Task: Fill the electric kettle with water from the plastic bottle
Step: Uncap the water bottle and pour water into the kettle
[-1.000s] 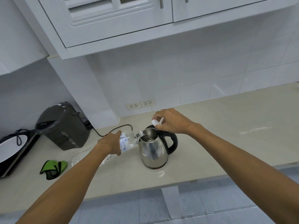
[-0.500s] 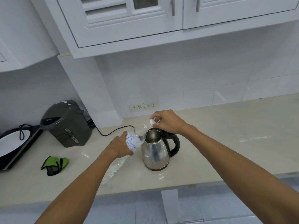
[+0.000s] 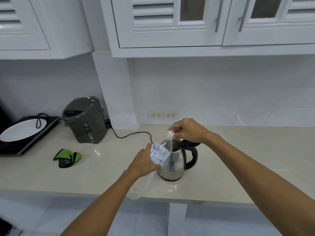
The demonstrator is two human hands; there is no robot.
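A steel electric kettle (image 3: 177,167) with a black handle stands on the beige counter (image 3: 238,159), its top open. My left hand (image 3: 144,162) grips a clear plastic bottle (image 3: 160,154) around its labelled middle. The bottle leans in front of the kettle, neck up and to the right, base down toward the counter's front edge. It looks almost empty. My right hand (image 3: 189,132) hovers over the kettle's top and pinches the white cap (image 3: 171,133) at the bottle's mouth. Whether the cap is screwed on cannot be told.
A grey thermo pot (image 3: 85,120) stands at the back left, its black cord (image 3: 133,133) trailing toward the kettle. A green cloth (image 3: 67,158) lies left of my hands. A black cooker with a white plate (image 3: 22,130) sits far left. Wall sockets (image 3: 163,114) are behind; cabinets hang overhead.
The bottle has swung from a pouring tilt at the kettle's opening to neck-up. My right hand has brought the white cap onto the bottle's mouth. The view has tilted upward.
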